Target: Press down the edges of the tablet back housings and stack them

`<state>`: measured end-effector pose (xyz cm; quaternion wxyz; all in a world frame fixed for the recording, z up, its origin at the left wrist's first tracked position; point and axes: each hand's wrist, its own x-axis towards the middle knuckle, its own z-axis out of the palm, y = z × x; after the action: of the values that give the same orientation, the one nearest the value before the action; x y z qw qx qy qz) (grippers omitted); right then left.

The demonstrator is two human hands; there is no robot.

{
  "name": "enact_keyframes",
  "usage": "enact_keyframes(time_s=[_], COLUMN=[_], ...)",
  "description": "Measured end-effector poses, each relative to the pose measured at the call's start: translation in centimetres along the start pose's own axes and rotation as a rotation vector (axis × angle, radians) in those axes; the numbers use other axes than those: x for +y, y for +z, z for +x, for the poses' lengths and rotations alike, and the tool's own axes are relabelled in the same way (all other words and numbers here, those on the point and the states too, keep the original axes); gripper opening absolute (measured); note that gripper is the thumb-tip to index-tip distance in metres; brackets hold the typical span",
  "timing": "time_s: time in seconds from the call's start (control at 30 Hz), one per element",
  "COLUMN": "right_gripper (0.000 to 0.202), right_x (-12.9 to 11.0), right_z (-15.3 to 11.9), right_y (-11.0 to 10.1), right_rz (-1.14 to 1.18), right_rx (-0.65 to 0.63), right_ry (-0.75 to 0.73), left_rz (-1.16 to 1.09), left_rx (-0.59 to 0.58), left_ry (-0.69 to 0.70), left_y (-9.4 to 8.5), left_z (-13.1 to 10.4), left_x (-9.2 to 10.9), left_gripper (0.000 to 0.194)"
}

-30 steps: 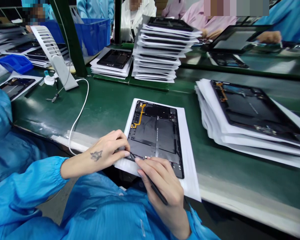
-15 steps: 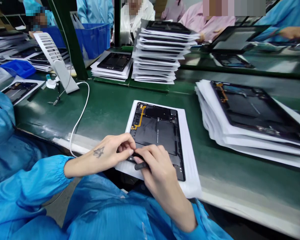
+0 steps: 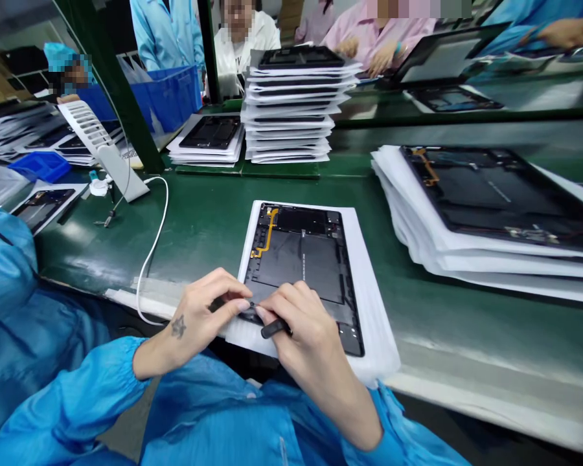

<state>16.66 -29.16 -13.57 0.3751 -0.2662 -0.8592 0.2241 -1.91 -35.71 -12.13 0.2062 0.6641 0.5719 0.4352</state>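
A black tablet housing (image 3: 282, 255) with an orange flex cable (image 3: 268, 239) along its upper left lies on a white foam sheet (image 3: 374, 310) in front of me. My left hand (image 3: 208, 304) is at the housing's near left corner, thumb and index finger almost meeting in a pinch; anything between them is too small to make out. Close beside it, my right hand (image 3: 306, 330) rests over the near edge. Its closed fingers grip a small black tool (image 3: 274, 328), whose blunt end sticks out toward me. The tool's other end is hidden.
Right of me, another housing (image 3: 505, 194) lies on stacked white sheets (image 3: 418, 249). Behind stands a tall stack of housings and sheets (image 3: 291, 120). A white fan (image 3: 102, 149) with a cable (image 3: 158, 239) stands left. A co-worker's blue sleeve (image 3: 10, 272) is near on the left.
My left fingertips have drawn back slightly left from the right hand, baring the housing's corner. The right hand keeps the black tool. The whole view has shifted a little.
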Motion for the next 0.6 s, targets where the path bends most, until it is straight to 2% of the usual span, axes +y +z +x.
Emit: enact_keyframes(time_s=[0.2,0.4,0.5,0.6], right_gripper=[0.023,0.021,0.016,0.025], right_x=[-0.1,0.0,0.1,0.3], right_z=[-0.1,0.0,-0.2,-0.5], right_y=[0.2,-0.1,-0.3,-0.5], right_rz=[-0.011,-0.022,-0.076,-0.074], right_rx=[0.017,-0.012,-0.021,-0.066], right_ry=[-0.002,-0.029,-0.067,-0.133], left_rz=[-0.018,-0.001,0.123,0.313], left_rx=[0.023,-0.017,-0.069,-0.103], left_ry=[-0.009,-0.021,0.053,0.216], left_y=[0.7,0.3,-0.3,-0.8], left_z=[-0.1,0.5,1.0,1.1], left_x=[0.3,0.3,0.1,-0.4], left_gripper=[0.013,0.015,0.015,0.017])
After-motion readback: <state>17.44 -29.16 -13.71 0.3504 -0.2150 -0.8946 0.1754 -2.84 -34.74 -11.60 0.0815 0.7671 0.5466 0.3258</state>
